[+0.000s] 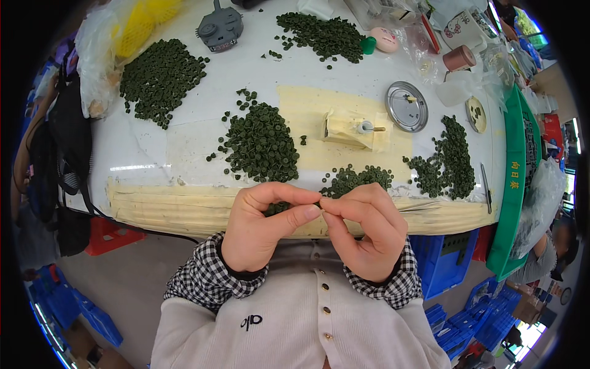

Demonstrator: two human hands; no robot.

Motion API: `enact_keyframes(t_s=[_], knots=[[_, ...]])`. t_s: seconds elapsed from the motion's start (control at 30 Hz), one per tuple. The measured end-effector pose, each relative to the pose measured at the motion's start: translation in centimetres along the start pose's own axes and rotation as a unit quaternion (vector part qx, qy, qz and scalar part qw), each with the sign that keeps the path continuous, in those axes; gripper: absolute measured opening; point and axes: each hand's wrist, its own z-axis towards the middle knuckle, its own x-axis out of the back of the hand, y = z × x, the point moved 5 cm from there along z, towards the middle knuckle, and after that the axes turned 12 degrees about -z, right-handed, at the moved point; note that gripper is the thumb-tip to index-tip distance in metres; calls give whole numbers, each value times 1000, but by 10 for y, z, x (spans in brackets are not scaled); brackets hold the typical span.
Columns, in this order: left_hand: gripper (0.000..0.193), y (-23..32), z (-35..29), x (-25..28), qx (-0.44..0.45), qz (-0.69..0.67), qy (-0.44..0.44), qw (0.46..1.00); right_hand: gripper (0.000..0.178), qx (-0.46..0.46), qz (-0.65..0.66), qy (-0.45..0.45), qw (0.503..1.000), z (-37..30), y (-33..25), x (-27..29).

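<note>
At frame centre, pinches small dark-green disc (318,204) with left hand (261,221) and right hand (369,229); probably light, stiff; hold by edge.

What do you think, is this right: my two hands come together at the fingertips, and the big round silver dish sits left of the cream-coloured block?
Not quite: the head view shows the big round silver dish to the right of the cream-coloured block. Your left hand and right hand do come together at the fingertips.
</note>
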Motion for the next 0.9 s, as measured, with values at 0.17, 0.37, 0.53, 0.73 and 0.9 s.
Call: enact_keyframes(t_s=[0.17, 0.37, 0.53, 0.73, 0.9], knots=[[16, -1, -1, -4, 82, -35, -21, 996, 21, -57, 100, -52, 992, -1, 10, 2], [14, 1, 2, -6, 100, -29, -77, 992, 19, -86, 174, -103, 976, 0, 16, 2], [11, -1, 2, -4, 98, 13, -80, 992, 20, -52, 130, -82, 987, 1, 13, 4], [11, 7, 2, -9, 61, 99, -66, 991, 21, -5, 31, -60, 998, 2, 8, 6], [11, 8, 2, -8, 34, 128, -69, 989, 21, -26, 62, -79, 995, 4, 9, 5]])
